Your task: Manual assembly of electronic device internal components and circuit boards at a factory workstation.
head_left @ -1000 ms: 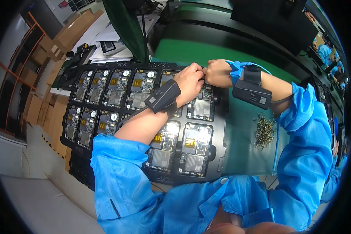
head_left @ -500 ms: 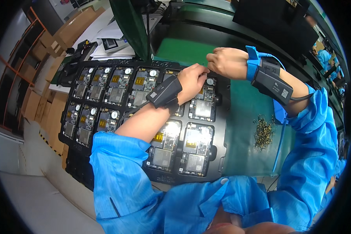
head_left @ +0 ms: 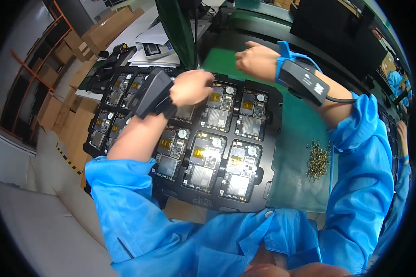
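A black tray (head_left: 273, 138) holds rows of circuit boards, each with a silver shield, a gold patch and a round white disc. My left hand (head_left: 192, 87) hangs over the tray's far row, blurred, its fingertips hidden below the palm beside a circuit board (head_left: 218, 107). Just beyond the tray's far right corner, above the green mat, is my right hand (head_left: 256, 62). Its fingers are curled in; whatever may be between them is hidden. Nearest below it lies the far-right circuit board (head_left: 251, 114). Both wrists wear black boxes, and the right one also has a blue strap.
A pile of small brass-coloured screw-like pieces (head_left: 318, 159) lies on the green mat (head_left: 291, 187) to the right. A dark green upright panel (head_left: 175, 30) stands behind the tray. Papers and a small device (head_left: 156, 50) sit far left, with cardboard boxes (head_left: 108, 30) beyond.
My hands, close together before, have parted. The left has swung left along the far row; the right has shifted slightly left. The whole view has shifted, placing the tray further right.
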Motion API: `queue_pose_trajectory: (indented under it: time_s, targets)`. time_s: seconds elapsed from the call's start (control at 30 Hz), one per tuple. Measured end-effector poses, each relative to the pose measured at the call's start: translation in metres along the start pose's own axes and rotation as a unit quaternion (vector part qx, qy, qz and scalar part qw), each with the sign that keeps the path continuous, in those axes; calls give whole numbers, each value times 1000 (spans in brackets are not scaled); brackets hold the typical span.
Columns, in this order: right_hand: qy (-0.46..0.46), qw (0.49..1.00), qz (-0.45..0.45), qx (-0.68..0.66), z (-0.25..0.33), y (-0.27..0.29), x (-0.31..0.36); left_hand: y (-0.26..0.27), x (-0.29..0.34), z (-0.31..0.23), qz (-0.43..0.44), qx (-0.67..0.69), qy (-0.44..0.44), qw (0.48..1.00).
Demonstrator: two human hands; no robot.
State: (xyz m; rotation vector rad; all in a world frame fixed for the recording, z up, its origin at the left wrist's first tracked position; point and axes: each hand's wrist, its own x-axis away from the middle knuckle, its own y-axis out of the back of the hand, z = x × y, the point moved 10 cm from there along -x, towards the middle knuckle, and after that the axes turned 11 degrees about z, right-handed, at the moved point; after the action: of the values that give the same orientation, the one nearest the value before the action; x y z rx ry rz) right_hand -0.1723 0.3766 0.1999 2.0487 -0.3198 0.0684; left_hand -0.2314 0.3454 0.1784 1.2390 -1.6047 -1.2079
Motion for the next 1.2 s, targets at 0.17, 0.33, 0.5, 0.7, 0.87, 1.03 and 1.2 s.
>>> queue_pose_trajectory:
  time_s: [0.17,0.33,0.5,0.7,0.87,1.03,1.2]
  targets:
    - [47,989,-41,-132,19,-27,-22,-25,20,4,-54,26,-61,996]
    - [75,990,0,-117,31,-50,-28,-55,26,-5,-26,-28,-26,999]
    - [111,988,-42,-96,34,-46,-26,-58,24,-2,-6,-18,-30,999]
    - [177,981,-59,-45,46,-39,-17,-57,27,-3,-11,-19,-28,999]
    - [214,974,-25,-66,48,-48,-27,-60,25,-3,-4,-14,-32,999]
    - [195,980,-43,-9,51,-41,-25,-59,25,-2,-11,-16,-26,999]
    - [207,977,-42,-28,49,-36,-19,-58,24,-4,-16,-19,-29,999]
